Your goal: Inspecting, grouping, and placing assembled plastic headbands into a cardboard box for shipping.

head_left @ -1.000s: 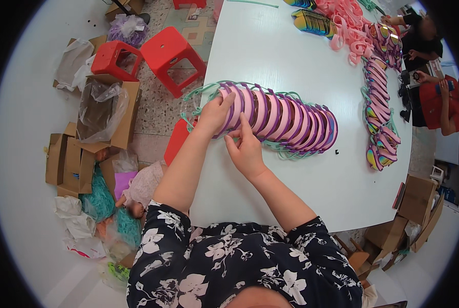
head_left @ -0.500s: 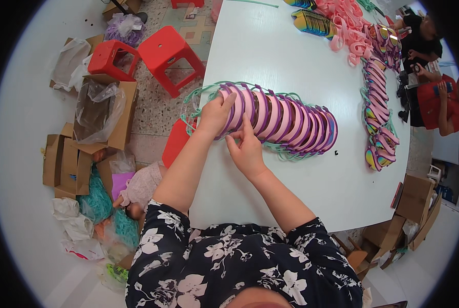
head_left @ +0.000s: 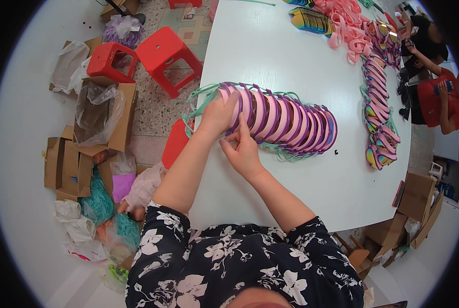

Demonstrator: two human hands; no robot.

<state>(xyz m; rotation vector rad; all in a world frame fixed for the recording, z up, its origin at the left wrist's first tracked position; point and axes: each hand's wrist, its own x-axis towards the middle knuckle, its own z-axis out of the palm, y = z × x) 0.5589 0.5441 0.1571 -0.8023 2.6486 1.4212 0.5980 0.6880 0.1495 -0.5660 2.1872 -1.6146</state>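
Currently, the right hand [head_left: 244, 155] extends its index finger against a row of curved, mint-strapped, pink-and-purple plastic goggles [head_left: 290, 123]; its thumb stands apart, grip released. The left hand [head_left: 217, 115] covers part of the row's left end; whether its fingers grip cannot be told. From the fingers, the row extends rightward along the glossy white tabletop [head_left: 275, 197]. Red plastic stools [head_left: 165, 54] stand beyond the tabletop's left edge.

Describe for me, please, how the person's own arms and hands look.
The left hand and right hand are bare, with no gloves; no watch or bracelet shows. The forearms are uncovered below short, dark sleeves printed with white flowers.
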